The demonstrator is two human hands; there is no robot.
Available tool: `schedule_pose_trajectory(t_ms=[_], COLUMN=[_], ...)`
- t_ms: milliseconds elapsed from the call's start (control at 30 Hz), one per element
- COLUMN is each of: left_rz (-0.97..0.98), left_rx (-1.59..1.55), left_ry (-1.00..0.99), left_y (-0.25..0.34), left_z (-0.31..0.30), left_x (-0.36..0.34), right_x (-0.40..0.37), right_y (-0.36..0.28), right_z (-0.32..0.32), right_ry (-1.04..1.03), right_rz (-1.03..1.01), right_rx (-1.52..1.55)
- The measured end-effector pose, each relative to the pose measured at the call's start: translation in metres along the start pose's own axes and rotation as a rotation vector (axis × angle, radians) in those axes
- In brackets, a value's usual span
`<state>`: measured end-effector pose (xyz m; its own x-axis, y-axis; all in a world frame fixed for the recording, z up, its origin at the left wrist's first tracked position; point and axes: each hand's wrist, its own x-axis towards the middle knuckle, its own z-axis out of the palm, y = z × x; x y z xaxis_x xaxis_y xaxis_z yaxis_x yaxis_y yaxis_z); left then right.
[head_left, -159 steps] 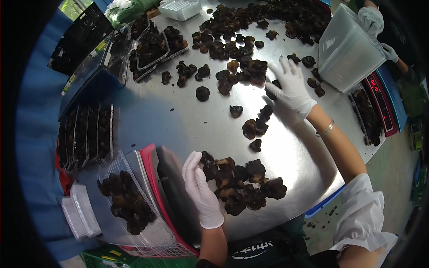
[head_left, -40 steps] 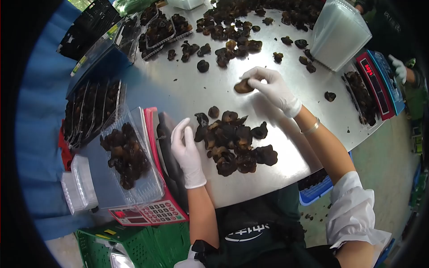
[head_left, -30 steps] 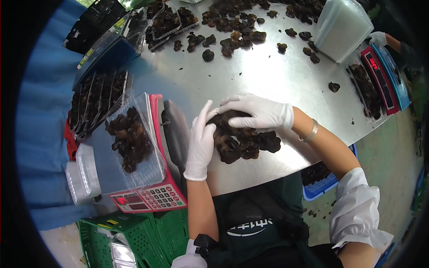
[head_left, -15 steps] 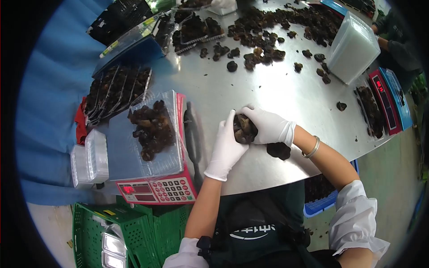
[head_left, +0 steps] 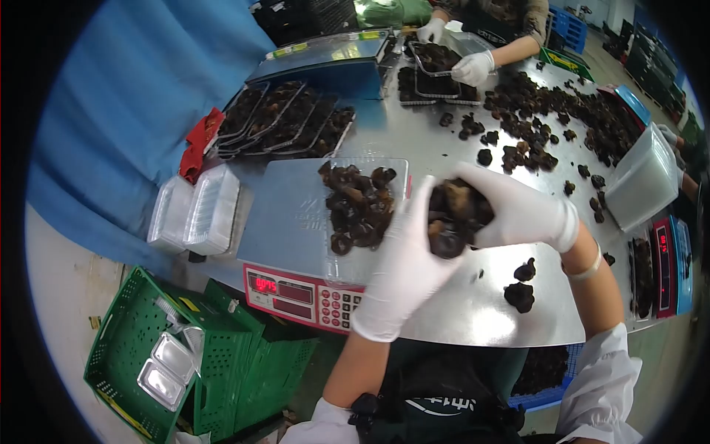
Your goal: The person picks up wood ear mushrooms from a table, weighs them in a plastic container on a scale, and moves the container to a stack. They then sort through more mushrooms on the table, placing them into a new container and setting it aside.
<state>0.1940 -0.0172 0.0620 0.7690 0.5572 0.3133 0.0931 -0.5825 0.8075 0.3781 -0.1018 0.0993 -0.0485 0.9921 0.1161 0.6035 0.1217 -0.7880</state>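
Your grip is two-handed: L hand [head_left: 407,263] and R hand [head_left: 521,209] are both closed on a clump of wood ear mushrooms [head_left: 460,211], one from each side. The clump sits right btwn your palms, touching both gloves; its top and front show in the gap btwn thumbs and fingers. It looks to be held up over the metal surface [head_left: 444,314], just R of the scale [head_left: 285,211]; can't tell exactly how high. Some motion blur on hands + clump.

On the scale, at its R side, there's a clear plastic tray [head_left: 342,272] w/ a mushroom portion [head_left: 361,211] in it, near your L hand. Red digits are lit on the display [head_left: 279,288]. Two loose pieces [head_left: 520,296] lie on the surface below your R hand, apart from the clump.

Further L: nested clear trays [head_left: 212,211] beside the scale, and filled trays [head_left: 285,118] leaning in a row behind it. Far side: a co-worker's gloved hands [head_left: 473,68] are at another filled tray [head_left: 435,58], w/ the big mushroom pile [head_left: 551,103] spread to the R of it.
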Motion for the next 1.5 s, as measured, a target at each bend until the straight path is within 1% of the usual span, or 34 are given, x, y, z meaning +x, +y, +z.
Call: schedule_pose_trajectory(t_ms=[33, 100, 133, 167, 200, 233, 300, 367, 400, 433, 467, 500, 567, 600, 633, 667, 700, 767, 800, 833, 867, 900, 967, 1000, 1033, 1100, 1133, 1167, 1233, 1300, 1367, 1433, 1467, 1500], left_rz=[-0.024, -0.115, -0.094, -0.129, -0.170, -0.214, -0.204, -0.130, -0.225, -0.230, -0.177, -0.121, -0.091, -0.063, -0.036, -0.013, -0.019, -0.077, -0.070, -0.066, -0.077, -0.092, -0.036, -0.051, -0.065, -0.049, -0.038, -0.043, 0.019, 0.062, 0.094, 0.050, -0.008, -0.072], left_rx=[-0.016, -0.067, -0.052, -0.010, 0.097, 0.203, 0.325, 0.495, 0.435, 0.428, 0.447, 0.466, 0.465, 0.452, 0.439, 0.490, 0.484, 0.453, 0.531, 0.526, 0.572, 0.620, 0.604, 0.617, 0.630, 0.584, 0.535, 0.536, 0.241, 0.071, 0.098, 0.323, 0.288, 0.255], left_ry=[0.032, 0.095, 0.141, 0.173, 0.179, 0.184, 0.141, 0.140, 0.074, 0.071, 0.097, 0.125, 0.127, 0.153, 0.182, 0.161, 0.159, 0.119, 0.136, 0.133, 0.091, 0.049, 0.001, 0.023, 0.047, 0.091, 0.127, 0.124, 0.172, 0.221, 0.292, 0.438, 0.520, 0.605], left_y=[-0.003, -0.020, -0.031, -0.035, -0.038, -0.040, -0.041, -0.030, -0.027, -0.029, -0.031, -0.033, -0.041, -0.043, -0.045, -0.052, -0.056, -0.063, -0.066, -0.059, -0.046, -0.037, -0.038, -0.046, -0.053, -0.050, -0.047, -0.047, -0.050, -0.062, -0.076, -0.092, -0.110, -0.133], left_z=[-0.015, -0.039, -0.046, -0.053, -0.057, -0.059, -0.061, -0.057, -0.055, -0.056, -0.056, -0.057, -0.062, -0.065, -0.067, -0.068, -0.069, -0.071, -0.070, -0.070, -0.069, -0.067, -0.060, -0.054, -0.051, -0.052, -0.053, -0.055, -0.067, -0.077, -0.100, -0.133, -0.154, -0.178], left_x=[-0.002, -0.008, -0.010, -0.014, -0.020, -0.027, -0.039, -0.046, -0.046, -0.047, -0.048, -0.048, -0.049, -0.049, -0.049, -0.048, -0.046, -0.041, -0.038, -0.036, -0.035, -0.034, -0.035, -0.033, -0.031, -0.034, -0.036, -0.037, -0.037, -0.045, -0.058, -0.070, -0.074, -0.076], right_x=[0.020, 0.061, 0.080, 0.101, 0.120, 0.135, 0.160, 0.184, 0.191, 0.196, 0.197, 0.196, 0.192, 0.184, 0.178, 0.171, 0.167, 0.163, 0.166, 0.166, 0.160, 0.162, 0.160, 0.165, 0.164, 0.161, 0.161, 0.172, 0.166, 0.160, 0.146, 0.120, 0.105, 0.087], right_y=[-0.001, -0.009, -0.004, 0.003, 0.004, 0.005, 0.011, 0.019, 0.021, 0.024, 0.028, 0.025, 0.022, 0.016, 0.012, 0.009, 0.005, 0.008, 0.020, 0.016, 0.013, 0.019, 0.020, 0.021, 0.023, 0.020, 0.016, 0.027, 0.012, 0.012, 0.012, 0.009, 0.017, 0.021], right_z=[0.005, 0.013, 0.019, 0.024, 0.025, 0.025, 0.024, 0.020, 0.020, 0.022, 0.021, 0.018, 0.010, 0.005, 0.001, -0.002, -0.003, 0.006, 0.016, 0.024, 0.032, 0.044, 0.064, 0.072, 0.073, 0.071, 0.070, 0.071, 0.059, 0.049, 0.041, 0.029, 0.025, 0.023], right_ry=[-0.017, -0.135, -0.164, -0.191, -0.273, -0.264, -0.345, -0.381, -0.384, -0.387, -0.429, -0.429, -0.488, -0.438, -0.443, -0.400, -0.355, -0.329, -0.268, -0.202, -0.153, -0.074, 0.089, 0.167, 0.168, 0.196, 0.259, 0.390, 0.414, 0.448, 0.451, 0.441, 0.437, 0.443], right_rz=[-0.083, -0.105, -0.174, -0.243, -0.159, -0.163, -0.088, -0.042, -0.036, -0.029, 0.009, 0.014, -0.063, -0.050, -0.040, 0.020, 0.078, 0.057, 0.023, -0.013, 0.049, 0.053, 0.047, -0.096, -0.098, 0.072, 0.023, -0.162, -0.063, -0.078, -0.085, -0.040, -0.064, -0.041], right_rx=[-0.007, -0.057, -0.124, -0.195, -0.203, -0.216, -0.178, -0.193, -0.147, -0.100, -0.054, -0.058, -0.229, -0.139, -0.138, -0.043, 0.050, 0.086, 0.252, 0.413, 0.598, 0.693, 0.579, 0.438, 0.440, 0.613, 0.649, 0.511, 0.725, 0.791, 0.837, 0.855, 0.844, 0.884])
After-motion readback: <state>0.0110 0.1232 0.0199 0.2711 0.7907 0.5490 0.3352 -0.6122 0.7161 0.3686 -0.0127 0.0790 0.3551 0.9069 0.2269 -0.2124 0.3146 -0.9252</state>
